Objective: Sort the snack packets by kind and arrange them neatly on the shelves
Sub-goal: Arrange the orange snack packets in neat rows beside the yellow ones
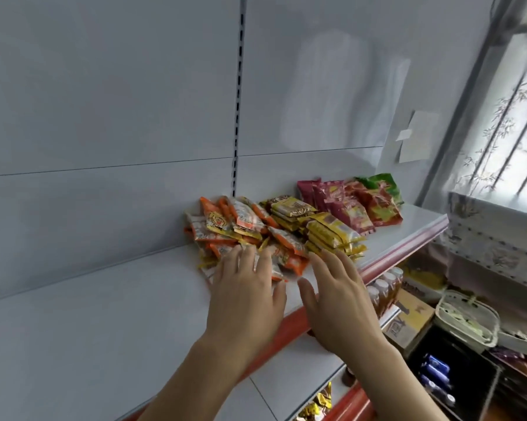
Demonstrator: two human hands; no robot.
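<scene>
Your left hand [246,287] lies flat, fingers straight, on the loose orange packets [241,229] (mid-shelf [104,299], beside the yellow stacks [326,232]); your right hand [338,299] hovers wide, empty; sweep too hard and packets slide off the front edge
</scene>
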